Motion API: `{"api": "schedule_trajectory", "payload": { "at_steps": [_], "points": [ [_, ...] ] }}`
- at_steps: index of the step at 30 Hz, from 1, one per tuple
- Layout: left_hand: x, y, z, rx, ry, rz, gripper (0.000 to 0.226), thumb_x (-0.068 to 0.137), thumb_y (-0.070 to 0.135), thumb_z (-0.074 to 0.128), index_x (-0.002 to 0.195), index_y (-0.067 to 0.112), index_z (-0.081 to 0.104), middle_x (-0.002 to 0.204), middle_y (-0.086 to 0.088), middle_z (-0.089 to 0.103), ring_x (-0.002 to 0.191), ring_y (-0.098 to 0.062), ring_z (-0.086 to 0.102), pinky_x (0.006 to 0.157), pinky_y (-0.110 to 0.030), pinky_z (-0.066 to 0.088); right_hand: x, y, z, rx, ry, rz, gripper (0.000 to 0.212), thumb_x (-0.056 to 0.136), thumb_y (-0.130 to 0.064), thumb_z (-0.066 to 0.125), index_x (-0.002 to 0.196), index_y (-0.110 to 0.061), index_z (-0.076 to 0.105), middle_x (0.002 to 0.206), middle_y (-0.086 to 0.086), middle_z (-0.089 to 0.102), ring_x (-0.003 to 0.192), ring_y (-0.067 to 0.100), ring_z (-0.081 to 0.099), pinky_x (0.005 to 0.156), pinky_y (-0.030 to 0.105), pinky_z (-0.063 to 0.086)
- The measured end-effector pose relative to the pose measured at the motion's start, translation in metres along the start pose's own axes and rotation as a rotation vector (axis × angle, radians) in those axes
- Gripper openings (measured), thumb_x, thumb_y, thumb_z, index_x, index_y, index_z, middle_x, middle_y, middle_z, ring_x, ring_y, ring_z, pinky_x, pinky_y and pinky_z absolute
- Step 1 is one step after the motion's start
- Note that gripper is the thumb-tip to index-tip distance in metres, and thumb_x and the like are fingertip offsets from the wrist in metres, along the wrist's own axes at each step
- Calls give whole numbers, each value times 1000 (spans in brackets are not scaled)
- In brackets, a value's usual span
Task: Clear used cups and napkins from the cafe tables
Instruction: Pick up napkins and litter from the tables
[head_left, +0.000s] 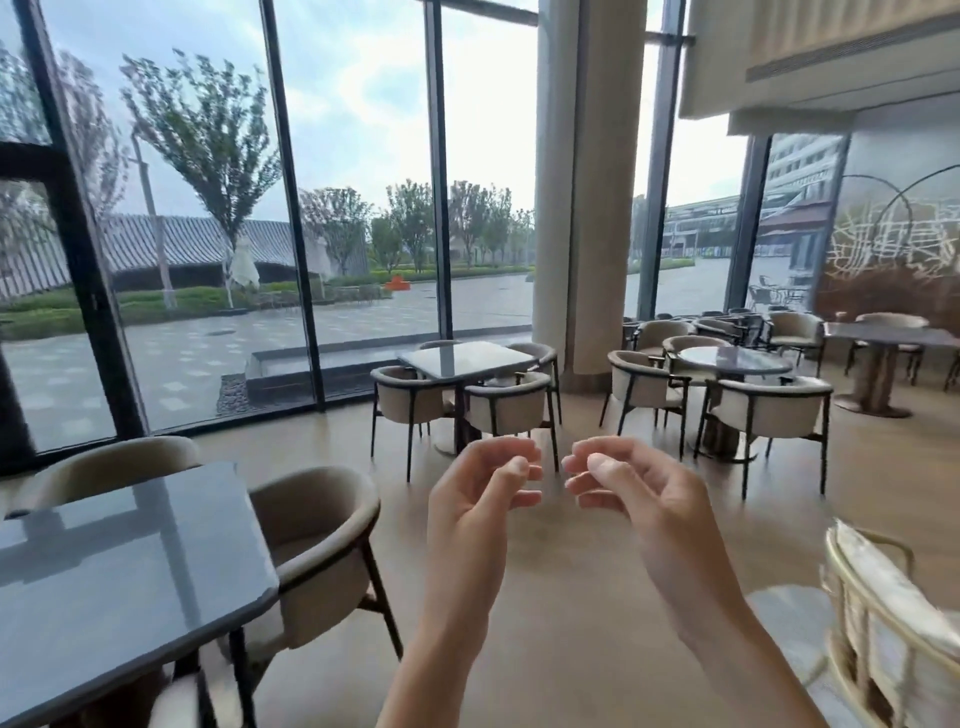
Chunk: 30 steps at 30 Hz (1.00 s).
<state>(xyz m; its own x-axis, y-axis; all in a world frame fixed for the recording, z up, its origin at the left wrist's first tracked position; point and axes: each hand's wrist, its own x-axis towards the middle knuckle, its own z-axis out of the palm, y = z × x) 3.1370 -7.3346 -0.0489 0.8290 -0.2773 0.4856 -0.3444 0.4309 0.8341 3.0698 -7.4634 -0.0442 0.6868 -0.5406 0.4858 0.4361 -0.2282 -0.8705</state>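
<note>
Head view: left hand (470, 499) and right hand (631, 493) hang loosely curled, holding nothing. No cups or napkins show, perhaps lost in blur. Risk: passing the table (130, 582) at 8 o'clock unchecked.

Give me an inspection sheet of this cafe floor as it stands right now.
Surface: near dark glossy table at lower left; square table by the window; round table right of the pillar.
Job's things: no cups or napkins seen.
Clutter: nothing seen.
Hands: left hand and right hand raised side by side, fingers loosely curled, holding nothing.
Cables: nothing seen.
Surroundings: beige armchairs round the tables, glass wall, wet paving outside.
</note>
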Motion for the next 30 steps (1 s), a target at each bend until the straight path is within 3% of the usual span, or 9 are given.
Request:
{"api": "schedule_trajectory", "payload": {
  "at_steps": [4, 9, 14, 17, 24, 30],
  "points": [
    [91, -85, 79, -98, -124, -68, 23, 84, 22, 60, 95, 9, 75, 99, -9, 77, 94, -25, 74, 80, -35, 60, 96, 57, -61, -114, 144, 33, 15, 98, -9, 62, 93, -13, 76, 88, 5, 78, 82, 20, 74, 73, 25, 57],
    [192, -156, 201, -201, -357, -100, 20, 86, 24, 61, 92, 15, 77, 96, -7, 78, 95, -25, 75, 79, -31, 60, 209, 90, -153, -204, 338, 20, 19, 100, -7, 57, 96, -12, 75, 89, 4, 79, 83, 21, 74, 77, 28, 59],
    [257, -231, 286, -245, -481, -145, 20, 84, 24, 62, 91, 14, 77, 97, -6, 77, 93, -23, 74, 78, -30, 59, 281, 132, -232, -221, 465, 9, 17, 99, -9, 60, 95, -12, 76, 91, 6, 79, 84, 20, 74, 78, 25, 58],
    [290, -280, 339, -256, -480, -190, 19, 83, 25, 62, 89, 14, 77, 96, -8, 77, 93, -25, 75, 77, -29, 59, 326, 170, -270, -211, 489, -6, 15, 91, -22, 65, 93, -15, 77, 92, 5, 79, 86, 20, 74, 80, 25, 58],
    [385, -395, 458, -207, -414, -225, 19, 82, 22, 61, 89, 12, 76, 93, -11, 78, 91, -29, 75, 83, -39, 60, 469, 275, -369, -133, 480, 19, 14, 99, -14, 61, 98, -12, 75, 93, 9, 79, 87, 24, 74, 76, 29, 59],
    [488, -459, 543, -176, -397, -220, 16, 91, 17, 62, 88, 16, 78, 98, -12, 78, 96, -30, 75, 80, -33, 60, 601, 319, -447, -89, 421, 51, 20, 101, -5, 56, 98, -9, 75, 90, 6, 78, 81, 17, 73, 73, 25, 59]
  ]
}}
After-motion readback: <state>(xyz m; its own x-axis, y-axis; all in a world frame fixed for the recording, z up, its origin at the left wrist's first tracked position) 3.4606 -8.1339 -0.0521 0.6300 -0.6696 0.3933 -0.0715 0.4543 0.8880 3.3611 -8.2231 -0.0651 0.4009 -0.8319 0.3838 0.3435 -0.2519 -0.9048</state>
